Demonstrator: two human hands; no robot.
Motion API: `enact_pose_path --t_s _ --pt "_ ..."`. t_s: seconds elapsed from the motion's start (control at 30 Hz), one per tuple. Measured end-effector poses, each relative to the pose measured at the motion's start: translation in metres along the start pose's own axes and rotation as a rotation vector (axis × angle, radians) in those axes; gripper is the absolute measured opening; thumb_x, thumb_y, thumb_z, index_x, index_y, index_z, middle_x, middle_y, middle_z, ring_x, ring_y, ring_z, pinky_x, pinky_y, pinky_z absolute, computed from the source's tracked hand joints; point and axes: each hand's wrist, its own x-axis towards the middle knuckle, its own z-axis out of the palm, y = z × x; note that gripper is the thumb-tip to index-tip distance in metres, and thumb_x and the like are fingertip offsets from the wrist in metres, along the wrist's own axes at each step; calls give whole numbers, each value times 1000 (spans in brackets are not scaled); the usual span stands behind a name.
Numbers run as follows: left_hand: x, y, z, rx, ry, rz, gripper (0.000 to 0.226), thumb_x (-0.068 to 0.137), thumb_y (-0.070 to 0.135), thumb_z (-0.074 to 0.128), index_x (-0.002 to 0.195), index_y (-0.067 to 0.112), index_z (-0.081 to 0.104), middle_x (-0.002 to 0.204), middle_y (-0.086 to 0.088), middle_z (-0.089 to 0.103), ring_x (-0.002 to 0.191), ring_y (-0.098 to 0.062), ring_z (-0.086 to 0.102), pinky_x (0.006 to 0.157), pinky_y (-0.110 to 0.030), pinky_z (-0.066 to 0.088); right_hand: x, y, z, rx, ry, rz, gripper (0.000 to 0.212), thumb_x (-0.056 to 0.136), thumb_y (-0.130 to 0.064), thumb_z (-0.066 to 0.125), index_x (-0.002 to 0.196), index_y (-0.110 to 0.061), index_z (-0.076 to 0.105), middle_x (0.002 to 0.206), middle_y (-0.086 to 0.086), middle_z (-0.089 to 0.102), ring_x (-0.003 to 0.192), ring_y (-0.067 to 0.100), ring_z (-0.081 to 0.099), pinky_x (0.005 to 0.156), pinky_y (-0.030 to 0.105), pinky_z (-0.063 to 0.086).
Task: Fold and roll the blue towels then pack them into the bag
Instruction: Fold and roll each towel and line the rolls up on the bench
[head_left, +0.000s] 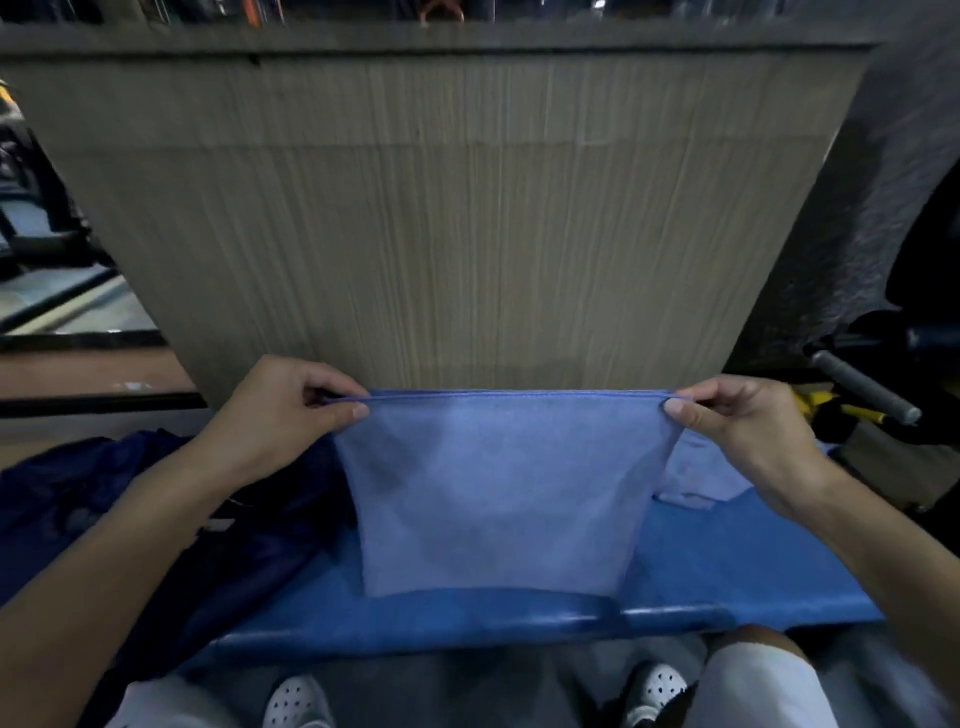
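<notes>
A light blue towel (498, 493) hangs doubled over in front of me, its two top edges lined up. My left hand (291, 410) pinches the top left corner and my right hand (743, 426) pinches the top right corner, stretching the top edge taut. The towel's lower fold reaches the blue bench surface (727, 561). A dark navy bag (130, 499) lies crumpled on the bench at the left, partly under my left forearm. Another pale blue towel (696, 478) lies on the bench at the right, behind the held towel.
A tall wooden panel (441, 218) stands right behind the bench. A grey-handled tool with yellow parts (857, 384) lies at the far right. My knees and white perforated shoes (296, 701) show below the bench's front edge.
</notes>
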Motion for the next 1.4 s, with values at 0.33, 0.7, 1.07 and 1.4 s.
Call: enact_pose_path --t_s 0.33,0.7,1.07,1.4 --pt "1 60 -20 18 144 78 17 72 7 83 71 20 72 63 16 70 58 6 61 57 -5 44 2 -45 -19 11 55 -99 7 80 -1 73 79 3 67 53 -9 65 48 -2 55 48 8 41" --pt "7 68 -43 130 97 175 39 88 6 68 68 38 73 83 23 71 76 10 63 74 -3 45 6 -65 -32 -44 52 -149 6 82 -9 73 76 -9 71 70 1 71 68 9 61 62 18 51" --pt "10 67 -39 466 243 440 15 85 -6 68 91 7 73 91 25 57 84 5 55 79 0 35 13 -69 -35 -132 81 -224 14 84 -2 71 77 -11 62 66 0 65 62 4 58 59 13 48" --pt "18 67 -30 236 334 250 26 88 2 66 106 21 67 83 17 64 73 13 59 71 -4 43 18 -77 -33 -303 51 -302 6 94 -6 59 90 -5 64 78 5 64 66 -2 56 63 10 43"
